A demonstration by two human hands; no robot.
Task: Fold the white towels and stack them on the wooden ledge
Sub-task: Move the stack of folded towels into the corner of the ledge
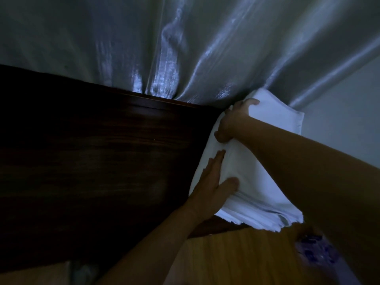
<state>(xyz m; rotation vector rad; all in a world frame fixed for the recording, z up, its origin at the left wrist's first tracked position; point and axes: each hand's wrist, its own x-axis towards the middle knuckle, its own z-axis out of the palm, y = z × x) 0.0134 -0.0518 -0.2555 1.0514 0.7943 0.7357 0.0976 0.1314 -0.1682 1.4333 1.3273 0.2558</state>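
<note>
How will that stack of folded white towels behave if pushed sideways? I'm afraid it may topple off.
The stack of folded white towels probably shears layer by layer rather than sliding as one block: its near edges look ragged. It seems soft, dimpling under the left hand and the right hand. Its near corner appears to overhang the dark wooden ledge, so it could sag.

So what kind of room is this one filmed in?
Likely a dim bedroom or hotel room: a shiny curtain hangs behind a dark wooden ledge, where both hands work a stack of white towels.
</note>
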